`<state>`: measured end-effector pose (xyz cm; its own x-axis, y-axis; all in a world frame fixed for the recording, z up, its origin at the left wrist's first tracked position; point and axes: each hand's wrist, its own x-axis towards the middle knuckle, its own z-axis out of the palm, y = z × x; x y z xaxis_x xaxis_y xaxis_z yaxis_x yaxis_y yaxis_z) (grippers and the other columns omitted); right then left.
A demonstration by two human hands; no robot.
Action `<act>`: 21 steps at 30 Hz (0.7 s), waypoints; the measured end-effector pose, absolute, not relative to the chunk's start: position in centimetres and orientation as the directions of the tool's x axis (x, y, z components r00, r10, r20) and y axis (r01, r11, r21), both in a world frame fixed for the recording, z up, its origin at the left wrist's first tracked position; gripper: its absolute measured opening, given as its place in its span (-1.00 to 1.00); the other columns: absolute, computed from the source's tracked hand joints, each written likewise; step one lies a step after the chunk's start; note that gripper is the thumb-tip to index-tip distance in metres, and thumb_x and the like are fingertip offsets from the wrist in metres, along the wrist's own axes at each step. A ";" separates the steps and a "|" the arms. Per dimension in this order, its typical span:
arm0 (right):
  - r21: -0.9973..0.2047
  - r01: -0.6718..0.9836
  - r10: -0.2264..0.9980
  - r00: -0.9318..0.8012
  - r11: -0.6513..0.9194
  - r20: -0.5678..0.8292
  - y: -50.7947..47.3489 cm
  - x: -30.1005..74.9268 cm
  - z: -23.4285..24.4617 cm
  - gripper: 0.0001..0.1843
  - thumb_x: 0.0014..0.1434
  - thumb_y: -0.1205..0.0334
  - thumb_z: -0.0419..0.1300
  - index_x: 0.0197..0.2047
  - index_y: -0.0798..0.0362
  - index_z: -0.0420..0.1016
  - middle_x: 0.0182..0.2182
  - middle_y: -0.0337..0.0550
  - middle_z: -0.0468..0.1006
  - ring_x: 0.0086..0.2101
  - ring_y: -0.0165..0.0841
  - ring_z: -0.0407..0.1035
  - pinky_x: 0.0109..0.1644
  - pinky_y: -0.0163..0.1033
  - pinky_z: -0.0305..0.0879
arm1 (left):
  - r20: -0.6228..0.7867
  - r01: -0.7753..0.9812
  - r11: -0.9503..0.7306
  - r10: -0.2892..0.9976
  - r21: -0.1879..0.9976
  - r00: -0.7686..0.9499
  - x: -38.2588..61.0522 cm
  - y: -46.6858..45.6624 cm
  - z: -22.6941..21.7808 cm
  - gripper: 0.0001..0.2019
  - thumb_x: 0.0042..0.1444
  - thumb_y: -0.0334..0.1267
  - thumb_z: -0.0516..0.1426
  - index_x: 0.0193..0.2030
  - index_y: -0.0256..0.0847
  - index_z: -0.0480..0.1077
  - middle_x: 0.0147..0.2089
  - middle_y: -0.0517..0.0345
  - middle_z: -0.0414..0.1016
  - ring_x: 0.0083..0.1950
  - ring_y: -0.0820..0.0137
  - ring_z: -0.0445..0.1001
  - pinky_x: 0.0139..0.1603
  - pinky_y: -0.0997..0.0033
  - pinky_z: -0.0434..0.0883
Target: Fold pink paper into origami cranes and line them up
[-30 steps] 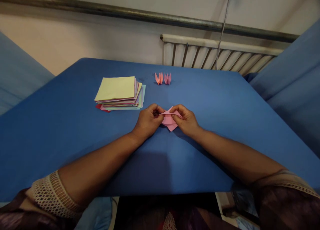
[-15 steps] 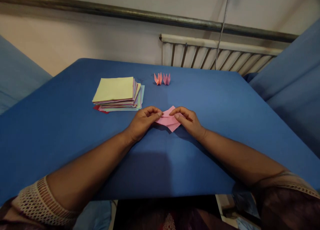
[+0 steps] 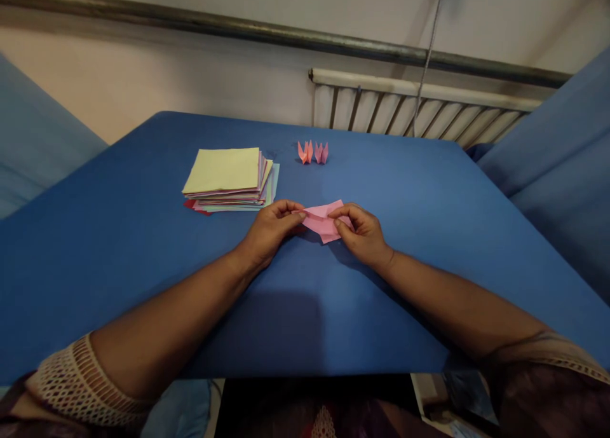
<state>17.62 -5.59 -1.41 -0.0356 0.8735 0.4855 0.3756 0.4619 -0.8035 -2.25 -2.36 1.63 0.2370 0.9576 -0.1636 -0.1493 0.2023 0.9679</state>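
A partly folded pink paper (image 3: 320, 223) is held between my two hands, just above the blue table. My left hand (image 3: 275, 229) pinches its left corner between thumb and fingers. On the right side, my right hand (image 3: 363, 233) grips the paper with thumb and forefinger, close to its middle creases. Folded flaps show along the centre of the sheet; the parts under my fingers are hidden.
To the left lies a stack of coloured paper (image 3: 223, 171), yellow on top. Farther back stand two small folded paper figures, one orange-pink (image 3: 305, 152) and one mauve-pink (image 3: 321, 153). The blue table (image 3: 405, 184) reaches back toward a radiator (image 3: 372, 107). Blue curtains (image 3: 562, 145) hang on both sides.
The pink paper has turned and tilted a little, its upper point shifting right and its lower point moving up. Both hands keep hold of it. The whole view has shifted slightly.
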 end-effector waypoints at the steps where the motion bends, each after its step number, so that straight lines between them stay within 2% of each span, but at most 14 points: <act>1: -0.806 0.368 0.874 -0.039 0.463 0.484 -5.6 17.6 -1.4 -0.82 0.16 0.37 0.11 -0.23 -0.03 0.50 -0.28 -0.18 0.55 -0.23 -0.31 0.45 -0.08 -0.16 0.34 | -0.164 -0.137 0.196 0.964 0.971 0.211 -2.2 -2.3 1.5 -0.76 -0.17 -0.27 0.38 -0.37 -0.27 0.48 -0.40 0.20 0.49 -0.39 0.48 0.45 -0.27 0.43 0.45; 4: -0.819 0.357 0.883 -0.036 0.450 0.469 -5.5 17.5 -1.6 -0.83 0.16 0.36 0.11 -0.24 -0.01 0.51 -0.30 -0.18 0.55 -0.25 -0.32 0.45 -0.11 -0.18 0.33 | -0.200 -0.183 0.231 0.964 0.956 0.174 -2.2 -2.2 1.3 -0.78 -0.20 -0.31 0.38 -0.40 -0.28 0.48 -0.42 0.22 0.48 -0.40 0.50 0.45 -0.25 0.43 0.45; 7: -0.836 0.345 0.891 -0.005 0.428 0.454 -5.3 17.6 -2.1 -0.84 0.15 0.36 0.12 -0.25 0.00 0.51 -0.31 -0.19 0.56 -0.30 -0.34 0.44 -0.16 -0.21 0.33 | -0.242 -0.261 0.296 0.945 0.919 0.220 -2.3 -2.1 1.3 -0.76 -0.17 -0.29 0.37 -0.33 -0.29 0.50 -0.37 0.17 0.52 -0.33 0.44 0.50 -0.17 0.38 0.46; 11: -0.818 0.367 0.876 0.017 0.444 0.483 -5.1 17.6 -2.3 -0.82 0.14 0.37 0.12 -0.24 0.01 0.51 -0.32 -0.20 0.55 -0.33 -0.36 0.43 -0.20 -0.23 0.33 | -0.208 -0.302 0.300 0.930 0.905 0.302 -2.5 -2.2 1.5 -0.73 -0.02 -0.11 0.30 -0.30 -0.30 0.50 -0.27 0.06 0.56 -0.19 0.34 0.53 -0.13 0.35 0.45; 14: -0.763 0.426 0.846 -0.010 0.486 0.533 -5.4 17.4 -1.9 -0.81 0.14 0.40 0.11 -0.25 0.00 0.52 -0.32 -0.20 0.55 -0.32 -0.36 0.43 -0.19 -0.23 0.33 | -0.179 -0.243 0.247 0.946 0.938 0.271 -2.3 -2.3 1.5 -0.68 -0.02 -0.02 0.31 -0.37 -0.28 0.47 -0.35 0.12 0.52 -0.26 0.37 0.50 -0.17 0.37 0.43; 17: -0.732 0.444 0.828 -0.044 0.517 0.558 -5.7 17.3 -1.5 -0.79 0.15 0.41 0.09 -0.25 -0.01 0.52 -0.34 -0.21 0.54 -0.34 -0.37 0.41 -0.20 -0.23 0.33 | -0.168 -0.152 0.197 0.969 0.969 0.182 -2.1 -2.2 1.4 -0.71 -0.14 -0.12 0.38 -0.45 -0.28 0.45 -0.46 0.21 0.45 -0.37 0.45 0.44 -0.24 0.42 0.37; 21: -0.801 0.388 0.875 -0.029 0.456 0.484 -5.5 17.4 -1.9 -0.82 0.13 0.37 0.11 -0.26 -0.01 0.52 -0.35 -0.22 0.54 -0.36 -0.38 0.39 -0.22 -0.23 0.31 | -0.132 -0.058 0.140 0.982 0.988 0.132 -2.2 -1.8 1.2 -0.73 -0.17 -0.14 0.38 -0.47 -0.28 0.46 -0.49 0.21 0.45 -0.45 0.50 0.36 -0.33 0.45 0.30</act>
<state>17.36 -5.49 -1.88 -0.0294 0.8746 0.4839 0.3879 0.4561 -0.8009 -2.17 -1.85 1.16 0.1318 0.9825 -0.1316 -0.0584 0.1403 0.9884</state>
